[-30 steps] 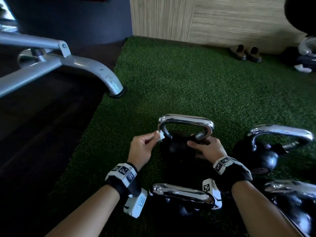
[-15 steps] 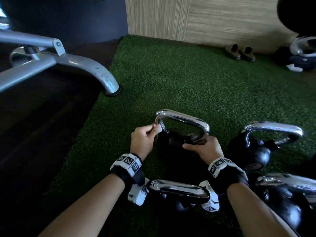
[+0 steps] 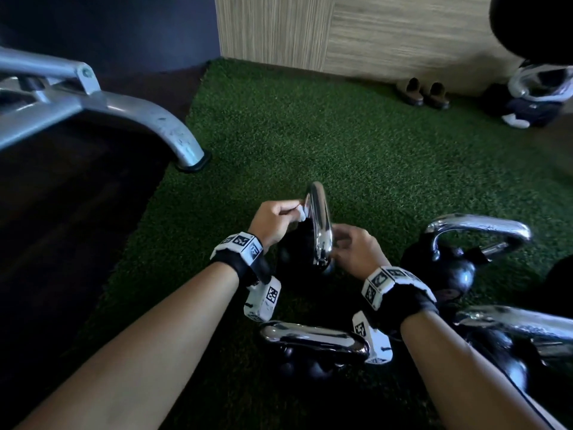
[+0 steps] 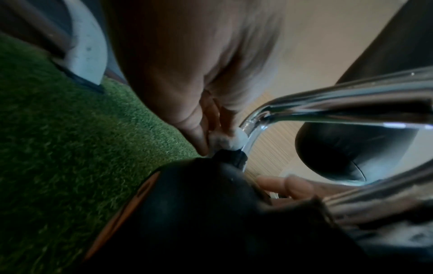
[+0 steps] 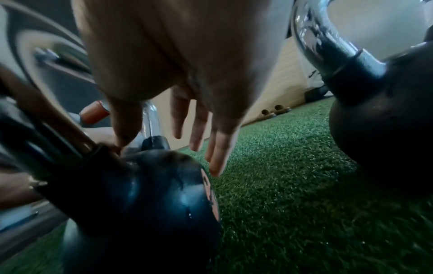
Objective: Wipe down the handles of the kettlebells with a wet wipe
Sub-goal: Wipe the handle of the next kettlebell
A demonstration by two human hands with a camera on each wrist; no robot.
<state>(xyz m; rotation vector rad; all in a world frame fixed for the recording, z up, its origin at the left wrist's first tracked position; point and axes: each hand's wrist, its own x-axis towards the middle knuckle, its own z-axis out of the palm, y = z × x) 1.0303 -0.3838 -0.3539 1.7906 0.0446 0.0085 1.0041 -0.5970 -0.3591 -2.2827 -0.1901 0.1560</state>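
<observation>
The kettlebell (image 3: 310,243) being cleaned sits on the green turf (image 3: 310,135), in the middle of the cluster, its chrome handle (image 3: 319,225) turned edge-on to the person. What worries me is the wipe (image 3: 301,212): it is bunched into a small wad and pressed low on the handle's left post, just above the black collar, so it could easily slip out of the pinch or skip most of the chrome. The bell might also roll or twist on the soft turf if the steadying hand lets go, and the other kettlebell (image 3: 449,268) standing just right of it leaves little room for knuckles.

The left hand (image 3: 273,221) comes in from the left of the handle, wrist raised, thumb and curled fingers (image 4: 199,137) pinching the wipe against the metal. The right hand (image 3: 356,246) sits on the handle's right side, low by the base; its fingers (image 5: 218,153) hang straight and spread past the ball, gripping nothing, while the thumb reaches toward the near post.
</observation>
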